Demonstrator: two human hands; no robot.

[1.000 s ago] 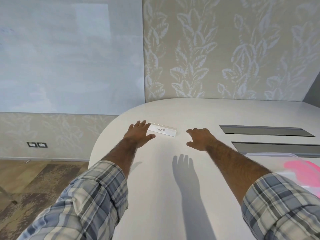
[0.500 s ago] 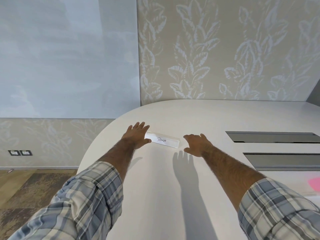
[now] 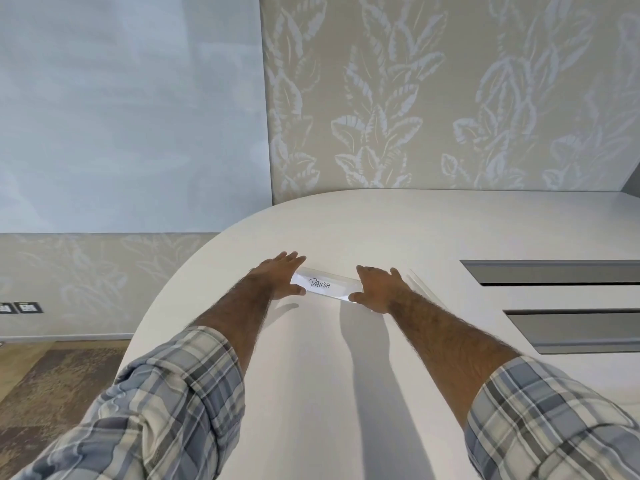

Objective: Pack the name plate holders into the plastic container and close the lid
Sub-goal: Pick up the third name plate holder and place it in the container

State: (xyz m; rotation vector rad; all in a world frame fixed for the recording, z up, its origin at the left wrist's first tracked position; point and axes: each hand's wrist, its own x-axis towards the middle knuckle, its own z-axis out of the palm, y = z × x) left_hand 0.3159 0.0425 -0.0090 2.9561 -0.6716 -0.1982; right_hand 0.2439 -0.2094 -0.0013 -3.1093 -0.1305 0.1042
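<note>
A clear name plate holder [image 3: 325, 287] with a white card reading "PANDA" lies far out on the white table [image 3: 311, 375]. My left hand [image 3: 277, 276] clasps its left end, thumb in front and fingers behind. My right hand [image 3: 379, 289] clasps its right end the same way. A second clear holder edge [image 3: 417, 280] shows just right of my right hand. The plastic container is out of view.
Two grey recessed cable slots [image 3: 554, 271] [image 3: 575, 329] run along the table at the right. The rounded table edge drops to a carpeted floor [image 3: 52, 382] on the left. A leaf-patterned wall [image 3: 433, 116] stands behind the table.
Both hands have closed in on the ends of the holder; the right hand moved left onto it. The view has shifted, and the pink-lidded container has left the frame.
</note>
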